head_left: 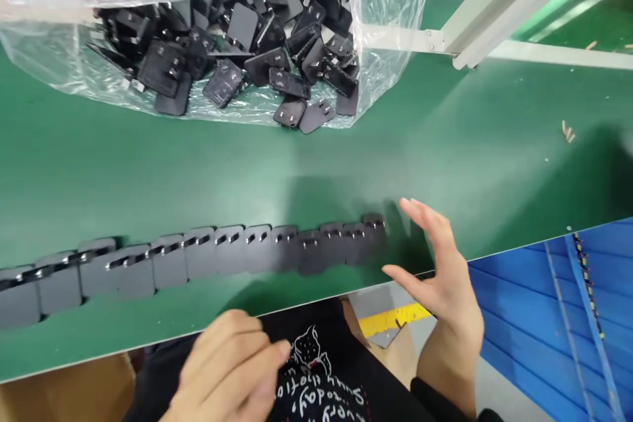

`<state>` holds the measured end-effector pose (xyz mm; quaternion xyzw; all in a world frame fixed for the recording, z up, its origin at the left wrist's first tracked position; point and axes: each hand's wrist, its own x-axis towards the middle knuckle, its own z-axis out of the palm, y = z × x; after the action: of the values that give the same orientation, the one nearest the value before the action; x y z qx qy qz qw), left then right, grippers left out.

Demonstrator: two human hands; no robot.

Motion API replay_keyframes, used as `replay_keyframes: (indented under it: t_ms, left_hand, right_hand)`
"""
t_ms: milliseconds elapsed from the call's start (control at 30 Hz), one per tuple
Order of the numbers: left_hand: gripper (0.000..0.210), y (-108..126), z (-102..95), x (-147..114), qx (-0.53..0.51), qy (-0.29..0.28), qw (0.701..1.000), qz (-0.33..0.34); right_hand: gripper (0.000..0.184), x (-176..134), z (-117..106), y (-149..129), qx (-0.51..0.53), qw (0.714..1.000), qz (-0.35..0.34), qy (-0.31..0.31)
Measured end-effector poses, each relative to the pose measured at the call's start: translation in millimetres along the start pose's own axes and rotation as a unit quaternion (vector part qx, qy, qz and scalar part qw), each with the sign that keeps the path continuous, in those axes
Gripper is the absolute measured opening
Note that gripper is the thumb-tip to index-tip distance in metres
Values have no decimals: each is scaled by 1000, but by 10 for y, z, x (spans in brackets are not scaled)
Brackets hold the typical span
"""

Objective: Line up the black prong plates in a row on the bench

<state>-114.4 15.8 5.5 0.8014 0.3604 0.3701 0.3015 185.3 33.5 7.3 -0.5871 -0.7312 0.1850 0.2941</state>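
A long row of flat black plug pieces (230, 252), each with metal pins, lies overlapping along the near edge of the green table. My right hand (440, 270) is at the right end of this row, just beyond the last black plug piece (374, 234). Its thumb and fingers are spread, with nothing between them. Below the row, in front of the dark shirt, my left hand (232, 369) has its fingers curled in. No object shows in it, though its palm is hidden.
A clear plastic bag (386, 33) lies open at the back, filled with jumbled black plug pieces (242, 26). A metal frame (494, 6) stands at the back right. Small pale bits (568, 132) lie on the green table (469, 145). Blue panels (539, 323) are beyond its edge.
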Motion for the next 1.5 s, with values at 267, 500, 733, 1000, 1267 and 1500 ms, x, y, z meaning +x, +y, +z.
replay_keyframes:
  t_ms: [267, 500, 733, 1000, 1267, 1500]
  left_hand:
    - [53, 236, 673, 185, -702, -172, 493, -484]
    - [50, 268, 708, 320, -727, -110, 418, -533]
    - [46, 215, 627, 226, -729, -121, 422, -525]
    - [45, 231, 663, 206, -703, -98, 438, -552]
    - [51, 194, 487, 61, -771, -92, 356, -520]
    - [31, 162, 437, -74, -757, -36, 391, -522]
  right_hand:
    - [75, 9, -113, -177, -6, 993, -59, -104]
    - [69, -3, 45, -312, -32, 994, -57, -89]
    - [59, -23, 41, -399, 16, 990, -70, -122]
    - [62, 152, 198, -415, -46, 990, -71, -112]
    - [66, -27, 80, -608, 52, 970, -143, -192]
    - [59, 124, 369, -553, -46, 986, -114, -115]
